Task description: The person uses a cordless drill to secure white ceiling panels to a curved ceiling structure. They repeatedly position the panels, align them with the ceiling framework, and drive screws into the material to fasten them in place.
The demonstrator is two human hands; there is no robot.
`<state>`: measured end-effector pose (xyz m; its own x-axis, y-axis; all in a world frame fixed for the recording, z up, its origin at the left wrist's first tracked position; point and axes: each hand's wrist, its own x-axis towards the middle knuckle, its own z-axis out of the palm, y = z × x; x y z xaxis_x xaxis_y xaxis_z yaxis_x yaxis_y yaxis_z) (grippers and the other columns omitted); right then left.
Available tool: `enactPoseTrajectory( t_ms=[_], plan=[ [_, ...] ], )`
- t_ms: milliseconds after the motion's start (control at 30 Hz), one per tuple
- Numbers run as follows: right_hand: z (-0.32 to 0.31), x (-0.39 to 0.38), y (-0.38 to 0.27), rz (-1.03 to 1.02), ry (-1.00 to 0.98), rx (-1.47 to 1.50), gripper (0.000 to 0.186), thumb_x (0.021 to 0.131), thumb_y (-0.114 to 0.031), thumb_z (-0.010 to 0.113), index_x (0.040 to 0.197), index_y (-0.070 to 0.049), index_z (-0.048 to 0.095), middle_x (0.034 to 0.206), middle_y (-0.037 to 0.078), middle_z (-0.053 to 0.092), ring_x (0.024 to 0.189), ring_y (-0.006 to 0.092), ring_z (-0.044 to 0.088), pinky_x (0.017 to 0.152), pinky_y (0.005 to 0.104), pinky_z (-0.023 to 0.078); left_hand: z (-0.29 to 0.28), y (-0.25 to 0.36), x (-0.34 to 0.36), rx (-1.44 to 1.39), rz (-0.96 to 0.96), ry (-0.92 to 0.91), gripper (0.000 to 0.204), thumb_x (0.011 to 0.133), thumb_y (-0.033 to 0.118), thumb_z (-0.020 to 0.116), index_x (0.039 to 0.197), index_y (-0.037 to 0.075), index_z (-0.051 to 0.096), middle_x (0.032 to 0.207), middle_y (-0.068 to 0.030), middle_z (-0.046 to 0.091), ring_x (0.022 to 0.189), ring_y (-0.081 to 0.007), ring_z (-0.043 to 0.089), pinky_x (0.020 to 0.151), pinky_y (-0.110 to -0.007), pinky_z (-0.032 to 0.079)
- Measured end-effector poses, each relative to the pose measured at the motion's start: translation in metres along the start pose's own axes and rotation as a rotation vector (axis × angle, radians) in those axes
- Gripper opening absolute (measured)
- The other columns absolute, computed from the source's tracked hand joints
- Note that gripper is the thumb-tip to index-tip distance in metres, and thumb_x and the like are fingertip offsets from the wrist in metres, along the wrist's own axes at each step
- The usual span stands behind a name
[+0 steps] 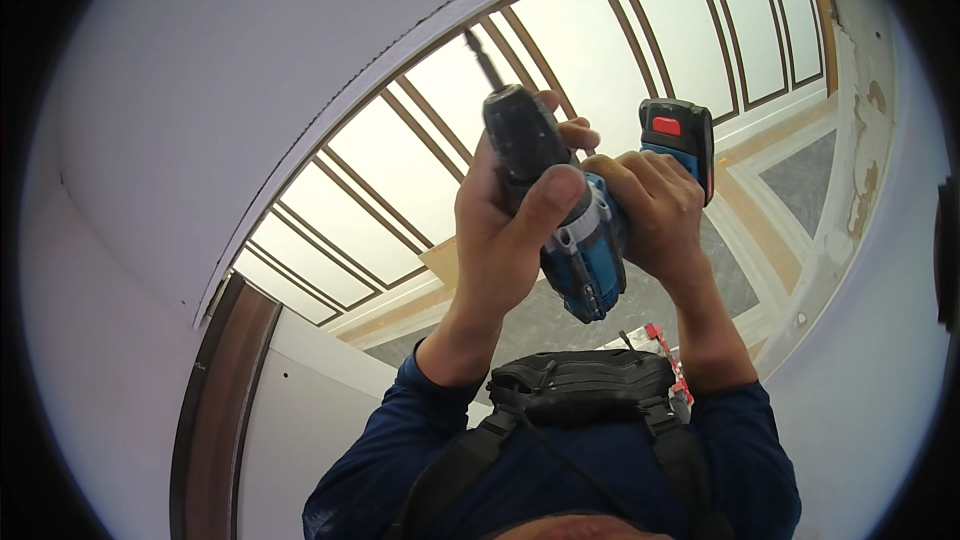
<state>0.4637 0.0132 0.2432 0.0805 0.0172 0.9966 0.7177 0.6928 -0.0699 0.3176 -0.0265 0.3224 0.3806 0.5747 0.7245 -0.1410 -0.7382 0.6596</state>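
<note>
The drill [592, 265] sits near the middle, its bit [485, 65] toward eleven o'clock and battery [682, 135] toward two, left hand [500, 240] curled around its chuck [520, 135], right hand [655, 205] clasping its handle, black bag [585, 390] at six.

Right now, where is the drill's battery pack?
In the head view, the black battery pack is right of centre in the upper half, on the base of the blue cordless drill, just above and right of the right fingers.
</note>
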Motion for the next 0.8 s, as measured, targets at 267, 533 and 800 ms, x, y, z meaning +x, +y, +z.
enactPoseTrajectory(
  t_ms=[267,533,800],
  plan=[
    [-0.002,0.003,-0.001,0.003,-0.048,-0.014,0.036,0.068,-0.025,0.077,0.100,-0.017,0.065,0.070,-0.003,0.053,0.065,0.0132,0.060,0.063,0.0310,0.047,0.001,-0.003,-0.002,-0.084,0.014,0.026,0.059,0.092,0.028,0.068,0.134,-0.004,0.042,0.110,-0.0139,0.064,0.116,-0.0265,0.059,0.099,-0.039,0.047],
    [0.001,0.007,-0.001,-0.014,-0.048,-0.023,0.033,0.069,-0.025,0.075,0.099,-0.018,0.064,0.071,-0.003,0.054,0.065,0.0136,0.061,0.063,0.0312,0.047,-0.002,-0.005,0.001,-0.116,0.027,0.034,0.059,0.093,0.029,0.068,0.134,-0.004,0.042,0.108,-0.0139,0.064,0.114,-0.0270,0.060,0.099,-0.040,0.047],
    [-0.017,0.013,0.002,-0.063,-0.097,-0.236,0.028,0.069,-0.024,0.074,0.094,-0.018,0.061,0.073,-0.004,0.054,0.069,0.0134,0.062,0.067,0.0305,0.047,-0.003,-0.016,0.010,-0.113,0.133,-0.013,0.063,0.095,0.033,0.063,0.138,-0.006,0.038,0.106,-0.0141,0.063,0.114,-0.0277,0.060,0.099,-0.040,0.047]
  ],
)
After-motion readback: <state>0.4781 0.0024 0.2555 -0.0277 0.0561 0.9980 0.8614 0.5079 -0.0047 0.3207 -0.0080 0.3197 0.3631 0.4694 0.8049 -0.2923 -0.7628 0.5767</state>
